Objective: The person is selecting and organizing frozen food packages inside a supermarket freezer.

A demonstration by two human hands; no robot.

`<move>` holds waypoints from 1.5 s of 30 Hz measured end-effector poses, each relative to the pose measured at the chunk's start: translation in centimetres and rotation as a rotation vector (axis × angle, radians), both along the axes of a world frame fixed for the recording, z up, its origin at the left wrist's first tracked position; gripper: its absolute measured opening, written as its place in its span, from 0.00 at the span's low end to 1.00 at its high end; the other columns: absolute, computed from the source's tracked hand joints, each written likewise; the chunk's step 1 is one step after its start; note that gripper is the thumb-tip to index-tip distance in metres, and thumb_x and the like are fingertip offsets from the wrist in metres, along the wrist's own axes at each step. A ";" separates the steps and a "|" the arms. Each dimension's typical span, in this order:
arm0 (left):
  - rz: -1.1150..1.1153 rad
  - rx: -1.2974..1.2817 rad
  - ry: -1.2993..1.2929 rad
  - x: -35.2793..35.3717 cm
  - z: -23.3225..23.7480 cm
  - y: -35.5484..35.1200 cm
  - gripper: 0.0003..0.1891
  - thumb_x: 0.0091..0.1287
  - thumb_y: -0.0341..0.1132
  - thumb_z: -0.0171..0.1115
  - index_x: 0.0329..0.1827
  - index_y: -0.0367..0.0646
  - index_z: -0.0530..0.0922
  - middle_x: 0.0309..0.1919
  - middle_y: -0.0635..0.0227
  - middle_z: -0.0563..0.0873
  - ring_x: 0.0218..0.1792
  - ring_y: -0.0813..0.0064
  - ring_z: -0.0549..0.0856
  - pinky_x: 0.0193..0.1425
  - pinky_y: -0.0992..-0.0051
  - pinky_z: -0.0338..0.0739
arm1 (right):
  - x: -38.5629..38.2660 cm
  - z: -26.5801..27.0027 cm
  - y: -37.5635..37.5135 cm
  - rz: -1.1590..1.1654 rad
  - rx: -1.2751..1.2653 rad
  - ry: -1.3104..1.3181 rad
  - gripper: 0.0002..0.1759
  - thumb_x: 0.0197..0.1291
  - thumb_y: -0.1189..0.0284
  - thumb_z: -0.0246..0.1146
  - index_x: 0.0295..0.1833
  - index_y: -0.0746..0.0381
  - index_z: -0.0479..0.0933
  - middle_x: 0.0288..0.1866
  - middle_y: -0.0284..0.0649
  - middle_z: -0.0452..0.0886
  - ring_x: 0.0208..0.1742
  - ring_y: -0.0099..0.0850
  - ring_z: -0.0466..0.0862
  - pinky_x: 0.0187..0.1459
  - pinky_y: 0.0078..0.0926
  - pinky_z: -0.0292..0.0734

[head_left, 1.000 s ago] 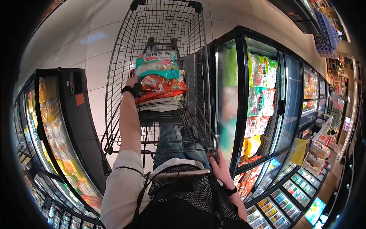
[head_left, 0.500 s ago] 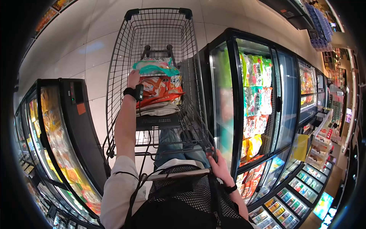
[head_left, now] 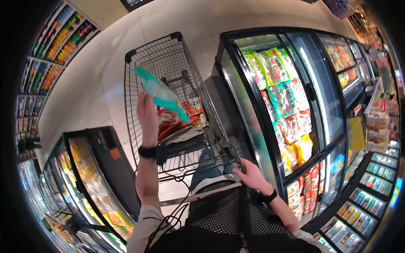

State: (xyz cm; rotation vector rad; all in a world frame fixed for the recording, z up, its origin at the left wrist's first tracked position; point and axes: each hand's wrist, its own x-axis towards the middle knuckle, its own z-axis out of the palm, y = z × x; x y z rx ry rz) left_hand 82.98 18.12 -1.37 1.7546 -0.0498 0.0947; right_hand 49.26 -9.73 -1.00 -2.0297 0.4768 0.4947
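My left hand [head_left: 146,111] grips a teal and white plastic food bag [head_left: 162,96] and holds it up over the shopping cart [head_left: 129,88]. The bag hangs at a slant, its lower end toward the right. Beneath it, red and orange food bags [head_left: 168,120] lie in the near part of the cart, partly covered by it. My right hand [head_left: 254,176] is closed round the right end of the cart's handle [head_left: 241,165]. Tangled black cords [head_left: 172,185] hang near my left forearm.
To the right stands a glass-door freezer [head_left: 270,105] filled with bags of frozen food. Another freezer cabinet [head_left: 116,164] is at the left. Shelves of packaged goods [head_left: 59,38] line the far left, and pale tiled floor [head_left: 105,63] lies beyond the cart.
My left hand has lifted the teal bag off the red bags and tilted it. My view and the cart have turned; my right hand stays on the handle.
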 end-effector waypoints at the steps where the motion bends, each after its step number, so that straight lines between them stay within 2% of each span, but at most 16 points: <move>1: -0.017 -0.103 0.045 -1.4 2.9 -0.2 0.16 0.86 0.37 0.54 0.64 0.34 0.81 0.57 0.65 0.85 0.59 0.75 0.81 0.67 0.72 0.73 | 0.2 0.1 -0.3 0.008 -0.011 0.021 0.30 0.70 0.56 0.71 0.68 0.66 0.79 0.56 0.53 0.88 0.59 0.53 0.88 0.60 0.44 0.83; 5: -0.157 -0.506 0.166 -6.4 12.1 -1.1 0.10 0.84 0.34 0.54 0.61 0.41 0.77 0.58 0.64 0.84 0.63 0.69 0.84 0.72 0.65 0.77 | 1.8 1.1 -1.7 -0.019 -0.178 -0.248 0.25 0.69 0.60 0.73 0.63 0.64 0.79 0.56 0.49 0.84 0.57 0.49 0.86 0.58 0.42 0.83; 7: 0.013 -0.560 0.282 -10.2 16.6 -5.3 0.11 0.83 0.34 0.54 0.61 0.38 0.76 0.55 0.65 0.85 0.60 0.70 0.84 0.69 0.67 0.77 | 3.1 1.0 -2.6 -0.099 -0.044 -0.411 0.27 0.69 0.62 0.74 0.67 0.64 0.78 0.58 0.50 0.84 0.61 0.47 0.86 0.60 0.40 0.82; 8: 0.087 -0.594 0.346 -12.0 17.8 -7.5 0.11 0.83 0.34 0.55 0.60 0.37 0.76 0.53 0.65 0.85 0.59 0.71 0.84 0.68 0.68 0.78 | 3.7 1.3 -2.9 -0.158 0.093 -0.401 0.29 0.70 0.62 0.74 0.69 0.65 0.77 0.61 0.50 0.84 0.63 0.44 0.86 0.62 0.39 0.82; 12: -0.408 -0.644 0.349 -15.1 19.4 -9.4 0.13 0.85 0.39 0.48 0.62 0.43 0.74 0.59 0.61 0.85 0.62 0.68 0.85 0.70 0.63 0.79 | 5.4 -0.1 -3.7 -0.445 0.823 -0.247 0.36 0.76 0.61 0.70 0.81 0.66 0.68 0.73 0.46 0.81 0.74 0.37 0.80 0.74 0.36 0.75; 14: -0.383 -0.315 0.202 -17.5 20.4 -11.1 0.15 0.86 0.40 0.46 0.66 0.42 0.74 0.60 0.58 0.84 0.62 0.66 0.85 0.69 0.61 0.80 | 4.9 -0.9 -5.4 -0.584 1.198 -0.171 0.37 0.78 0.59 0.68 0.83 0.65 0.65 0.76 0.46 0.79 0.77 0.38 0.78 0.77 0.37 0.72; 17: -0.332 -0.275 0.101 -20.6 21.3 -13.7 0.20 0.86 0.41 0.44 0.67 0.35 0.74 0.63 0.55 0.83 0.62 0.62 0.84 0.67 0.60 0.80 | 3.4 -2.2 -8.5 -0.646 1.722 -0.088 0.40 0.79 0.54 0.67 0.85 0.63 0.64 0.80 0.47 0.75 0.81 0.40 0.74 0.81 0.40 0.68; 19: -0.137 -0.464 0.173 -22.6 22.5 -16.5 0.16 0.82 0.39 0.50 0.56 0.33 0.78 0.60 0.55 0.80 0.57 0.62 0.83 0.62 0.64 0.78 | 2.9 -2.7 -9.8 -0.568 2.003 -0.083 0.41 0.77 0.50 0.68 0.84 0.62 0.65 0.83 0.47 0.73 0.82 0.41 0.73 0.83 0.43 0.66; 21: -0.259 0.153 -0.360 -22.9 20.8 -16.1 0.28 0.81 0.51 0.57 0.65 0.30 0.77 0.60 0.52 0.82 0.59 0.59 0.84 0.62 0.62 0.79 | 2.5 -3.2 -10.5 -0.344 2.248 -0.156 0.44 0.73 0.48 0.71 0.82 0.63 0.67 0.82 0.48 0.75 0.80 0.43 0.75 0.80 0.53 0.69; 23: -0.273 0.241 -0.488 -22.9 20.6 -16.5 0.38 0.76 0.60 0.63 0.67 0.28 0.76 0.59 0.52 0.83 0.57 0.60 0.85 0.59 0.61 0.81 | 2.5 -3.8 -10.6 -0.152 2.389 -0.259 0.43 0.72 0.49 0.72 0.81 0.63 0.69 0.80 0.48 0.77 0.78 0.44 0.77 0.78 0.56 0.71; 26: -0.165 0.361 -0.563 -22.4 20.6 -16.5 0.48 0.69 0.68 0.71 0.69 0.25 0.76 0.57 0.50 0.86 0.50 0.61 0.88 0.53 0.63 0.84 | 0.5 -4.2 -14.2 -0.313 2.004 -0.262 0.46 0.64 0.57 0.80 0.81 0.65 0.70 0.80 0.47 0.78 0.79 0.43 0.78 0.80 0.51 0.70; 29: -0.184 0.147 -0.297 -20.7 19.3 -15.6 0.36 0.80 0.58 0.60 0.72 0.29 0.75 0.53 0.49 0.88 0.45 0.57 0.91 0.48 0.63 0.88 | -1.3 3.8 -19.5 -0.301 1.763 -0.431 0.51 0.60 0.64 0.84 0.84 0.65 0.67 0.82 0.47 0.76 0.81 0.41 0.75 0.84 0.44 0.65; 31: -0.258 -0.161 0.139 -20.0 17.6 -14.2 0.30 0.83 0.52 0.55 0.74 0.34 0.74 0.58 0.51 0.87 0.51 0.56 0.90 0.53 0.61 0.88 | -2.3 4.2 -21.0 -0.333 1.749 -0.443 0.47 0.62 0.69 0.81 0.84 0.65 0.68 0.81 0.49 0.76 0.80 0.40 0.77 0.83 0.43 0.68; 35: -0.387 -0.413 0.557 -18.5 12.5 -16.6 0.24 0.86 0.44 0.54 0.79 0.42 0.71 0.74 0.59 0.81 0.70 0.60 0.82 0.71 0.58 0.80 | -2.2 2.1 -21.0 -0.473 1.618 -0.251 0.35 0.69 0.77 0.73 0.80 0.67 0.72 0.77 0.49 0.80 0.75 0.39 0.82 0.78 0.39 0.75; 36: -0.419 -0.276 0.545 -18.9 11.9 -17.5 0.21 0.86 0.44 0.53 0.75 0.43 0.73 0.72 0.60 0.81 0.72 0.62 0.80 0.75 0.57 0.75 | -2.1 1.4 -20.6 -0.489 1.576 -0.247 0.34 0.69 0.77 0.73 0.79 0.67 0.73 0.77 0.49 0.81 0.74 0.38 0.82 0.78 0.39 0.75; 45: -0.378 -0.144 0.679 -19.9 10.4 -17.7 0.15 0.85 0.37 0.55 0.68 0.42 0.77 0.64 0.63 0.85 0.65 0.68 0.83 0.70 0.64 0.77 | -5.4 -7.5 -22.0 -0.608 1.517 -0.122 0.31 0.68 0.76 0.74 0.76 0.67 0.77 0.74 0.47 0.84 0.71 0.35 0.85 0.73 0.34 0.80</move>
